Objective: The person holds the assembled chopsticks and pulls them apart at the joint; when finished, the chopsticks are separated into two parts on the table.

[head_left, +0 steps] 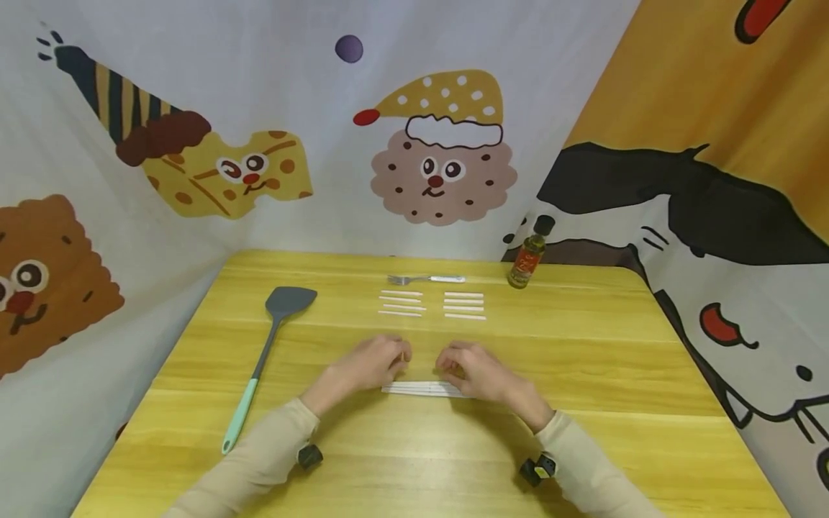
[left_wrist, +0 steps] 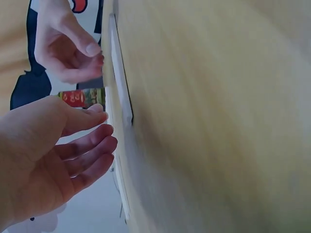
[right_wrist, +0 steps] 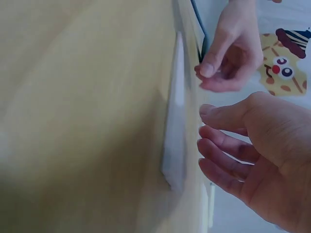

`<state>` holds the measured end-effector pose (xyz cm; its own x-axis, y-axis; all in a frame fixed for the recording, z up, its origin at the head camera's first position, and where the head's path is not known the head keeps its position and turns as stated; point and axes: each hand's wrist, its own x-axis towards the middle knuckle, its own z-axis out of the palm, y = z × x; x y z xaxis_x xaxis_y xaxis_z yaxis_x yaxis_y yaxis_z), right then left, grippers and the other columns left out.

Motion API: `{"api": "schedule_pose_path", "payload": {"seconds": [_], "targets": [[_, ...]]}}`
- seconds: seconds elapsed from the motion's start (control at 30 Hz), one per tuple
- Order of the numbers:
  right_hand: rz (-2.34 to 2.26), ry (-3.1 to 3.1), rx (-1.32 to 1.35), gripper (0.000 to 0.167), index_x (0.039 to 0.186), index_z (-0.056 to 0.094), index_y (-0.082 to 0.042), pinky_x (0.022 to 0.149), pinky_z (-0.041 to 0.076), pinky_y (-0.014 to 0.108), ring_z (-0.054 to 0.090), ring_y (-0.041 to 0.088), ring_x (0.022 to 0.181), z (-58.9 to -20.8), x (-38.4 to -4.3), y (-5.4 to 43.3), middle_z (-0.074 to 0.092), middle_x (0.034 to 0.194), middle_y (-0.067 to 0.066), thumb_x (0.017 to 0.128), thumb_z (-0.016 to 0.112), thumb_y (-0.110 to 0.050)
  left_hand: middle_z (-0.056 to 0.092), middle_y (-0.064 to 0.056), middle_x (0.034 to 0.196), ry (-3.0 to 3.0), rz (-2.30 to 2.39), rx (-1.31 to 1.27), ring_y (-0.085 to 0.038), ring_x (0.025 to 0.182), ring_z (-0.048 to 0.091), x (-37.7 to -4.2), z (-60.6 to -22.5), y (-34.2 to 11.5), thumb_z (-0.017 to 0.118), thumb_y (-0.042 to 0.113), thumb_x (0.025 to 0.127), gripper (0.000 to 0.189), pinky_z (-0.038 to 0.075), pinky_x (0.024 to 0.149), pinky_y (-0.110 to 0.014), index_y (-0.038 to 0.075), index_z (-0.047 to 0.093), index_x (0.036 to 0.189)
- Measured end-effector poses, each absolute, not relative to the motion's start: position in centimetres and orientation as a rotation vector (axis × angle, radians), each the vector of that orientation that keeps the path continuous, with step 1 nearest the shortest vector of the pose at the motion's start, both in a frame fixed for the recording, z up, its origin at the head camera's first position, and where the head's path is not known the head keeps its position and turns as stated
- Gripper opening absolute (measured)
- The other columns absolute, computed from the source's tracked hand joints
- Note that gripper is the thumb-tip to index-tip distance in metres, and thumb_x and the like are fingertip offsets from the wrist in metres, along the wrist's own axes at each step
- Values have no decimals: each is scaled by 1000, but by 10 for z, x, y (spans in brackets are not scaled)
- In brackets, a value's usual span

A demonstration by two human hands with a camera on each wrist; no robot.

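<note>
Several long, thin white strips (head_left: 421, 389) lie side by side across the table in front of the person. My left hand (head_left: 381, 361) hovers at their left end, its fingers loosely bent with nothing between them. Over the right end is my right hand (head_left: 476, 370), which hides part of the strips. In the right wrist view its thumb and fingers (right_wrist: 226, 167) are apart and hold nothing. The left wrist view shows the white strips (left_wrist: 120, 73) flat on the wood beside both hands. Farther back, shorter white sticks form a left group (head_left: 401, 303) and a right group (head_left: 463, 305).
Behind the sticks lies a fork (head_left: 427, 279) with a white handle. A small bottle (head_left: 527, 259) with a red label and black cap stands at the back right. On the left rests a grey spatula (head_left: 264, 352) with a mint handle. A printed curtain (head_left: 311, 93) hangs behind the table.
</note>
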<state>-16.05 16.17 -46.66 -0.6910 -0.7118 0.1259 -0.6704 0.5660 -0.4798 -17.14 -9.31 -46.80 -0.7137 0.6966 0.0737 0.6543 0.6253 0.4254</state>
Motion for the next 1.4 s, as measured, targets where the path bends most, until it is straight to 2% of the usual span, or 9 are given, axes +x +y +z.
{"api": "schedule_pose_path", "payload": {"seconds": [0.27, 0.7, 1.07, 1.27, 1.4], "targets": [[-801, 2679, -1158, 15, 103, 72, -4, 73, 56, 17, 65, 9, 82, -477, -157, 159, 70, 97, 5, 88, 75, -2, 68, -1, 94, 2665, 684, 1146, -8, 81, 61, -165, -469, -82, 67, 6, 94, 5, 53, 71, -15, 7, 70, 98], [-775, 2793, -1229, 7, 97, 73, -4, 72, 57, 17, 68, 13, 82, -485, -160, 156, 70, 93, 5, 90, 72, -1, 64, -3, 93, 2675, 617, 1110, -9, 79, 58, -162, -474, -74, 70, 4, 92, 7, 51, 68, -16, 5, 67, 98], [-771, 2801, -1245, 13, 95, 73, -3, 73, 58, 17, 68, 15, 82, -488, -163, 157, 71, 93, 7, 86, 73, 5, 59, -3, 86, 2748, 550, 1191, -11, 75, 55, -169, -478, -72, 67, -3, 91, 9, 49, 63, -16, 4, 62, 93], [-777, 2857, -1358, 15, 93, 71, -1, 72, 58, 20, 67, 17, 83, -487, -166, 157, 69, 92, 8, 84, 70, 12, 64, -7, 93, 2857, 497, 1301, -18, 84, 63, -171, -480, -78, 70, 0, 91, 8, 56, 72, -19, 3, 67, 96], [-748, 2908, -1374, 14, 94, 70, 0, 72, 58, 21, 65, 17, 84, -479, -165, 155, 68, 93, 9, 86, 69, 11, 64, -6, 96, 2964, 441, 1354, -17, 88, 63, -171, -480, -83, 75, 3, 88, 13, 57, 75, -19, 5, 66, 97]]}}
